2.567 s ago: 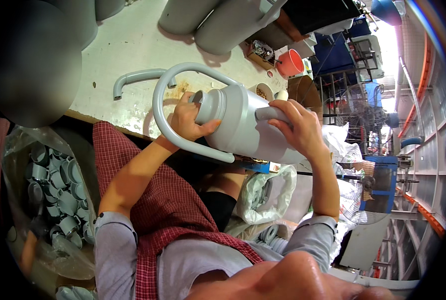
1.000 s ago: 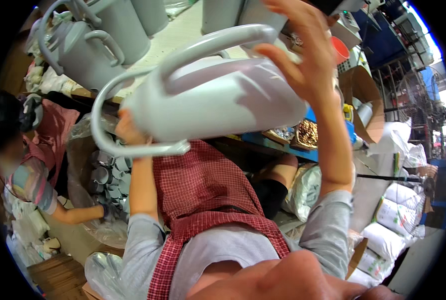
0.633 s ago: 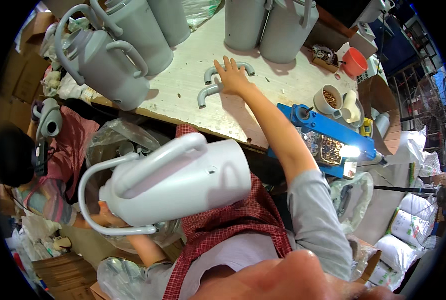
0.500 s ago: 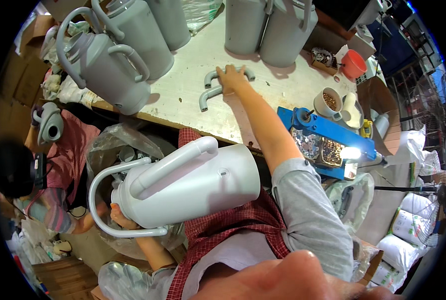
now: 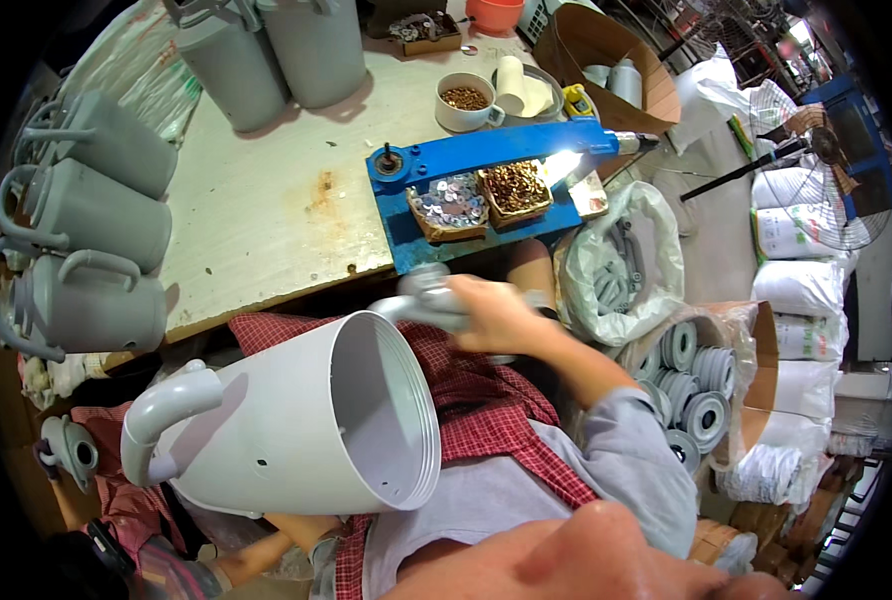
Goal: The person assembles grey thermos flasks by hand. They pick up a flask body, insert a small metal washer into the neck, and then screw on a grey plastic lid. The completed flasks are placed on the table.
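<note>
A large pale grey jug body lies tilted over my lap, its wide ringed opening facing right. A thick curved handle stands out from its side. My left forearm goes behind the jug, which hides my left hand and its fingers. My right hand is closed around grey curved handle pieces, held over my apron beside the jug's opening. Motion blurs these pieces, and how many there are I cannot tell.
Several grey jugs line the table's left side. A blue bench tool has trays of small metal parts. At right are a plastic-lined bag of grey parts and a box of ringed discs. A co-worker sits lower left.
My right hand has lifted the curved handle pieces off the table and drawn them back to my lap. The jug has turned, bringing its open end into sight. The view has shifted right.
</note>
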Tool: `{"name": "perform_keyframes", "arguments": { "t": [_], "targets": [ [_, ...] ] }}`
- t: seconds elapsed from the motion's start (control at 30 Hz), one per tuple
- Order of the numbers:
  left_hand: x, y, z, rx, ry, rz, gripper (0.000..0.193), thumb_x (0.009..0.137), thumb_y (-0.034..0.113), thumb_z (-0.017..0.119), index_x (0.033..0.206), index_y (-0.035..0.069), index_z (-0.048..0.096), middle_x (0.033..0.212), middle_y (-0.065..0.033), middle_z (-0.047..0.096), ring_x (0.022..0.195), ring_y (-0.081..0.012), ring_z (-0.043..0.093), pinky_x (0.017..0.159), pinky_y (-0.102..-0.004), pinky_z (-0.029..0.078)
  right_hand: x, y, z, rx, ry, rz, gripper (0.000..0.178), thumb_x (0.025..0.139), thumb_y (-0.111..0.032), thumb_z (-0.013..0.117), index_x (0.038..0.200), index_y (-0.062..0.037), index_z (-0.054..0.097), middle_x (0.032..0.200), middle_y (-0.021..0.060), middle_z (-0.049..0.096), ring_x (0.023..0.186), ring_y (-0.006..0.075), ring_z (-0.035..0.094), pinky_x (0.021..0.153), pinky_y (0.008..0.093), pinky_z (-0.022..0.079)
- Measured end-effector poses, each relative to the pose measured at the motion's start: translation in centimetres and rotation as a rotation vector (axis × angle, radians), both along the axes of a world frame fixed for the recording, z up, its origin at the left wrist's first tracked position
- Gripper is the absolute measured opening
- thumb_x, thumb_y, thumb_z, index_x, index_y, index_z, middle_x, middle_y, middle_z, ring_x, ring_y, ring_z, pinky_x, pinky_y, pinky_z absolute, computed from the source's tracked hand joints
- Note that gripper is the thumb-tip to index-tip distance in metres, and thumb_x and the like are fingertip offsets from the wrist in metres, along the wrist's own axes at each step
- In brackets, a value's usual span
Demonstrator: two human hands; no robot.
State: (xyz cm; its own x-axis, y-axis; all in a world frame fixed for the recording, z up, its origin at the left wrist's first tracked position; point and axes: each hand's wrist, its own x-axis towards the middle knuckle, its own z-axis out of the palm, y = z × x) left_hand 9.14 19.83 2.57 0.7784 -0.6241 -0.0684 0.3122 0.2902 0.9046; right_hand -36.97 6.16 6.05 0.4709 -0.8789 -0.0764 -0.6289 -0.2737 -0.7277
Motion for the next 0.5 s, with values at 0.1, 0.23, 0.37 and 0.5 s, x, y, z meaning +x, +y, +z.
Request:
{"name": "perform_keyframes", "arguments": {
  "t": [0.1,0.23,0.37,0.5],
  "targets": [
    [-0.5,-1.8,0.0,-0.011,0.028,-0.068,0.063,0.095,0.051,0.039,0.118,-0.005,0.059,0.11,-0.0175,0.064,0.097,-0.0267,0.063,0.086,-0.0379,0.05,-12.4,4.9,-1.0,0.016,0.27,-0.422,0.052,0.063,-0.014,0.072,0.111,-0.0056,0.055,0.097,0.0211,0.064,0.092,0.0383,0.063,0.078,0.0437,0.051],
    [-1.6,-4.4,0.1,-0.016,0.059,-0.154,0.063,0.096,0.05,0.038,0.119,-0.004,0.058,0.111,-0.0173,0.063,0.098,-0.0268,0.063,0.087,-0.038,0.05,-25.0,6.7,-3.6,0.114,0.643,-0.707,0.063,0.063,-0.009,0.074,0.122,-0.0061,0.052,0.106,0.0213,0.062,0.099,0.0393,0.06,0.083,0.0462,0.049],
    [-3.2,-6.1,0.4,-0.017,0.089,-0.225,0.062,0.096,0.05,0.038,0.12,-0.004,0.057,0.112,-0.0171,0.063,0.099,-0.0269,0.062,0.087,-0.038,0.05,-24.6,3.9,-3.1,-0.353,0.958,-0.689,0.06,0.069,-0.009,0.076,0.124,-0.0064,0.053,0.111,0.0203,0.062,0.098,0.0376,0.061,0.083,0.0462,0.049],
    [-4.6,-6.8,0.6,-0.016,0.105,-0.261,0.062,0.096,0.05,0.038,0.121,-0.003,0.057,0.114,-0.017,0.062,0.1,-0.0269,0.062,0.088,-0.038,0.049,-14.8,-3.0,-1.2,-0.393,0.155,-0.367,0.033,0.08,-0.011,0.071,0.112,-0.0092,0.064,0.106,0.0098,0.066,0.097,0.0311,0.063,0.082,0.0386,0.052]
  ]
}}
